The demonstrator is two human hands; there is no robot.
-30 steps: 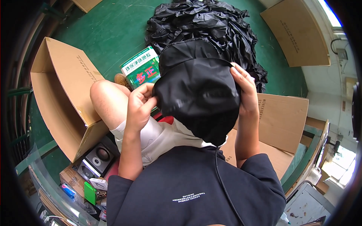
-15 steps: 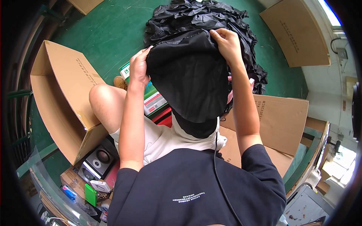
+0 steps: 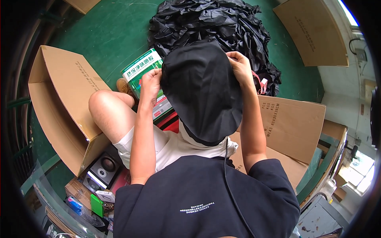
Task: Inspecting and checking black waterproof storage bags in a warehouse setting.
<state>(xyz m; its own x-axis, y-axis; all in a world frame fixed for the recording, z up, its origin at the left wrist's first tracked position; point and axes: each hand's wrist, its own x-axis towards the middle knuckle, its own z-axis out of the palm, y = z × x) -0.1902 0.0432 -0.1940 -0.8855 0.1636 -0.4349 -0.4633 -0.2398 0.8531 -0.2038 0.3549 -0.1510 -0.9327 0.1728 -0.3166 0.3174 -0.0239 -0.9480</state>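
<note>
2 hands [image 3: 150,85], 1 blk cloth pc [image 3: 202,91], 1 blk pile [image 3: 206,20], ≥4 cdbd pcs [image 3: 291,123], 1 grn/wht ctnr [image 3: 139,68], 1 spkr [image 3: 105,168].

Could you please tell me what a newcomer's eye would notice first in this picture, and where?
Probably the big crumpled black heap on the green floor, at the top of the view. Just below it, centrally, the left hand and right hand hold a black cloth at its edges. An open cardboard box stands out at left.
</note>
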